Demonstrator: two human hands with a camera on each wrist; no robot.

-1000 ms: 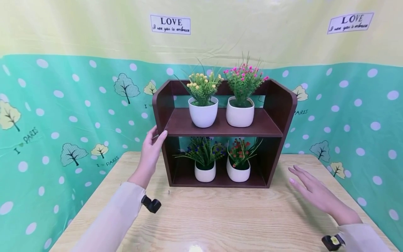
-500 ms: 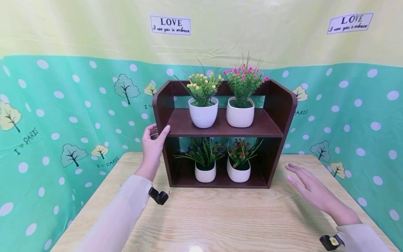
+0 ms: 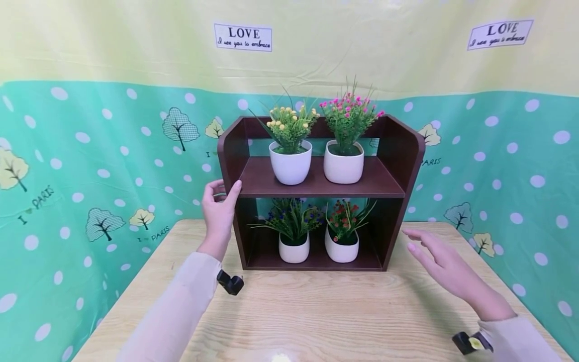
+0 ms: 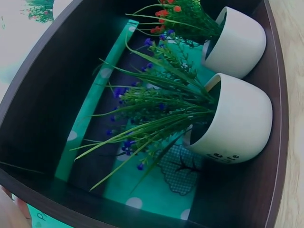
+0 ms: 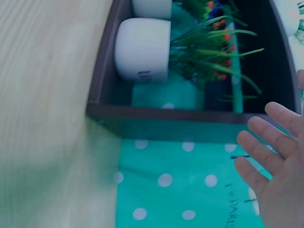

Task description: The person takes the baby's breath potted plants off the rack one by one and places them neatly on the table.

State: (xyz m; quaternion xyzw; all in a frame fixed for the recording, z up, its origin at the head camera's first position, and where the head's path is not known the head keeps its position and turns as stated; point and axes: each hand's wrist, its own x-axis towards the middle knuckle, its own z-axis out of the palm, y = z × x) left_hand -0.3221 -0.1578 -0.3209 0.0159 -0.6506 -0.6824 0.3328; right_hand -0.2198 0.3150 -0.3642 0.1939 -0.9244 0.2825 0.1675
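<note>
A dark brown two-tier shelf point(image 3: 321, 193) stands on the wooden table. My left hand point(image 3: 219, 213) grips its left side panel, thumb over the front edge near the middle board and fingers on the outer side. My right hand point(image 3: 445, 266) is apart from the right side panel, palm turned inward and fingers extended. On the upper tier are a white pot with yellow flowers point(image 3: 291, 162) and a white pot with pink flowers point(image 3: 344, 162). Below are a pot with blue-purple flowers point(image 4: 237, 118) and a pot with red flowers point(image 5: 145, 50).
A pale wooden table point(image 3: 289, 317) lies under the shelf and arms. Green and yellow printed cloth point(image 3: 99, 166) hangs behind and on both sides, close to the table's edges. Each wrist wears a small black camera point(image 3: 230, 282).
My left hand has moved slightly up the side panel, its thumb now over the front edge. My right hand has drifted left, nearer the shelf. The shelf and pots keep their places.
</note>
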